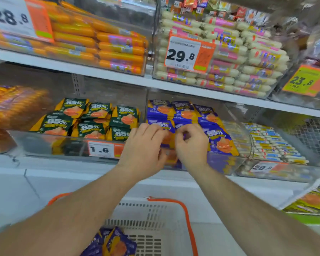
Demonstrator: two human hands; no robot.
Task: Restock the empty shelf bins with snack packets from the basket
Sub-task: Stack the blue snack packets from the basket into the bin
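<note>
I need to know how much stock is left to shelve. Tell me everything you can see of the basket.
The basket sits low in front of the person, below the shelf and between the forearms. It looks like pale grey plastic with rows of slots in its walls and floor. An orange handle arcs over its right side. A small heap of purple snack packets lies in its near left corner; the rest of the visible floor is bare. Neither hand touches it.

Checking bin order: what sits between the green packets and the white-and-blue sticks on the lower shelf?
Head view: the purple packets, with the left hand and right hand on them.
</note>
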